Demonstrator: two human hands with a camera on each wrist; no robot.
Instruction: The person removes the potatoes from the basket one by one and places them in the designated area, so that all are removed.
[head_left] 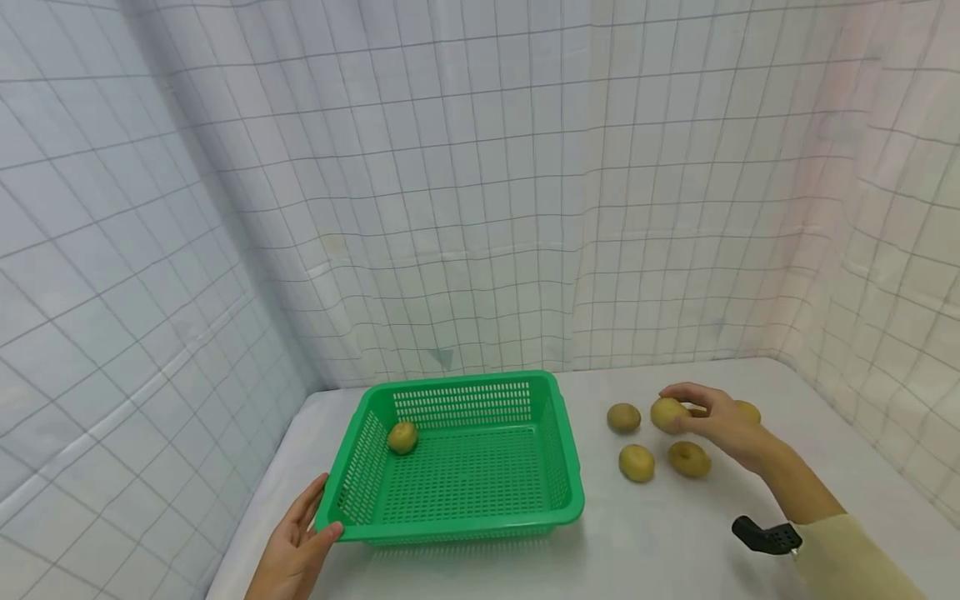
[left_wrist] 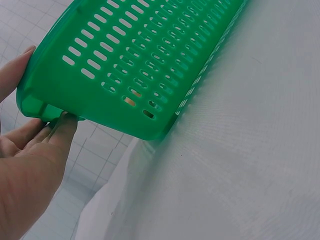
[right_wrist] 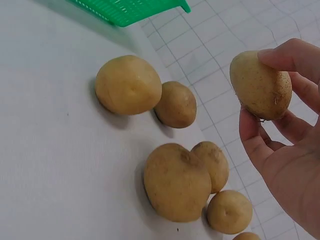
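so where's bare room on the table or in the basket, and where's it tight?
Most of the green basket floor is bare; one potato sits at its far-left corner. The table is bare in front of the basket and between it and the loose potatoes. Crowded: that cluster, where the right hand holds a potato. The left hand grips the basket's near-left corner.

Between the green basket [head_left: 457, 450] and the loose potatoes [head_left: 637, 462] runs an open strip of white table [head_left: 645, 542], wide enough for a hand. The basket's raised right wall [head_left: 558, 442] blocks a low sideways path; above its rim the way is open. Inside, one potato [head_left: 402, 437] sits by the left wall, the remaining floor bare.
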